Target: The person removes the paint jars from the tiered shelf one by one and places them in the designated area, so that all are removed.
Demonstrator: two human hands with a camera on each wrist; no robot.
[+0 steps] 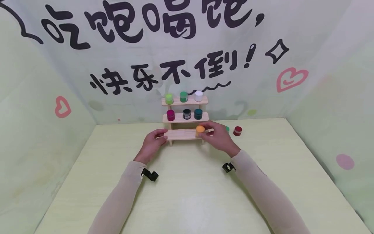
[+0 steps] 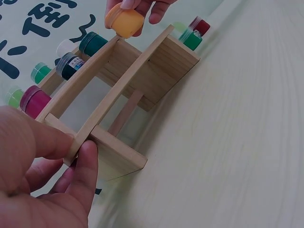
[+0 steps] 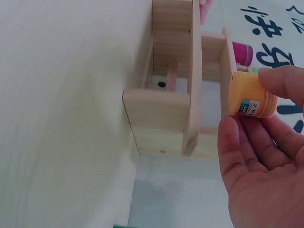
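Orange paint jar (image 1: 200,129): we pinch it in the right hand (image 1: 218,136), over the right end of the bottom wooden shelf (image 1: 181,134). Left hand (image 1: 152,143) grips that shelf's left end; a tug there could, we judge, topple the upper jars (image 1: 187,114).

Pale table (image 1: 187,195); three-tier wooden rack (image 1: 181,134) on it, red jar (image 1: 238,131) and green jar (image 2: 191,40) right of rack. Top tier (image 1: 191,101): light-green jar (image 1: 169,99), mid-green jar (image 1: 183,97), white jar (image 1: 199,96). Middle tier (image 1: 179,119): magenta jar (image 1: 170,115), near-black jar (image 1: 187,113), teal jar (image 1: 198,114), left to right.
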